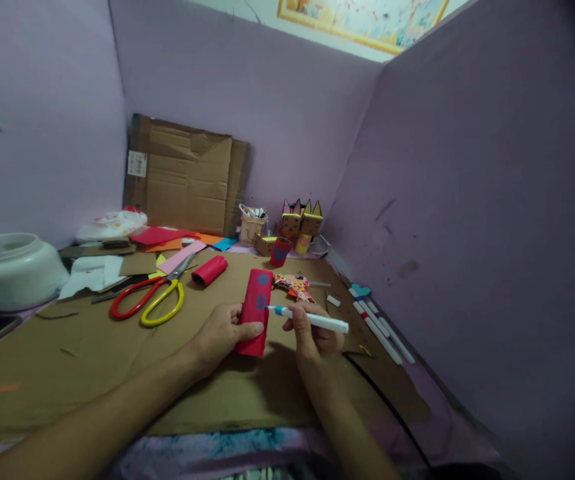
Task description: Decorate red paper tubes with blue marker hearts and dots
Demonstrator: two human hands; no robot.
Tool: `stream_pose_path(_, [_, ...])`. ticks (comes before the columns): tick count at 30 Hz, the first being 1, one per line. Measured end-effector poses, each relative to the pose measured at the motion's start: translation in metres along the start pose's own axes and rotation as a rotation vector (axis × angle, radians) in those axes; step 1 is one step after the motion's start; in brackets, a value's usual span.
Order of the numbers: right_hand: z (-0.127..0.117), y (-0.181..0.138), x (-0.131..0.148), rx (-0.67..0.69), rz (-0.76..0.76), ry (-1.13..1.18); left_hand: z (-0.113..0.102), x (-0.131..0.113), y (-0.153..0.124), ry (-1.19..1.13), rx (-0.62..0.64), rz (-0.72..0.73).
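My left hand [222, 337] is closed around the lower part of a red paper-covered tube [256, 287], which stands tilted above the cardboard mat. Two bluish-purple spots show on the tube's face. My right hand [314, 340] grips a white marker [322, 322] with a blue band, its tip touching or very near the lower spot. A second red tube [210, 271] lies on the mat beyond my left hand. Behind my right hand is a patterned floral piece [294, 285], with a small white cap [334, 301] beside it.
Large scissors [160, 293] with red and yellow handles lie to the left, near coloured paper sheets [160, 237] and a white pot [14, 273]. Several markers [377, 327] line the right edge. Decorated tubes [280, 252] and a tool holder [250, 227] stand behind. A black cable [387, 407] crosses the front right.
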State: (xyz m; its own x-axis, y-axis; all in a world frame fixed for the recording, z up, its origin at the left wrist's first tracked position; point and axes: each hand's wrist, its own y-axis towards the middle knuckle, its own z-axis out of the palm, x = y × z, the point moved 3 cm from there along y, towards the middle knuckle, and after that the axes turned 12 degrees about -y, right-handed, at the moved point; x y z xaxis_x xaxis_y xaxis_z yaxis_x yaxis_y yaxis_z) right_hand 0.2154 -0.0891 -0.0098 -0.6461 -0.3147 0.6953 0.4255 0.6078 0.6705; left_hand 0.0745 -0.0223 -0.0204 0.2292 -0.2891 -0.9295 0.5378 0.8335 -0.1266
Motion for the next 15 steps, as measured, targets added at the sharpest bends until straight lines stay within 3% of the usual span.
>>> stream_pose_path(15, [-0.0016, 0.0021, 0.0018, -0.006, -0.014, 0.012, 0.0004, 0.0006, 0.0005, -0.008, 0.002, -0.007])
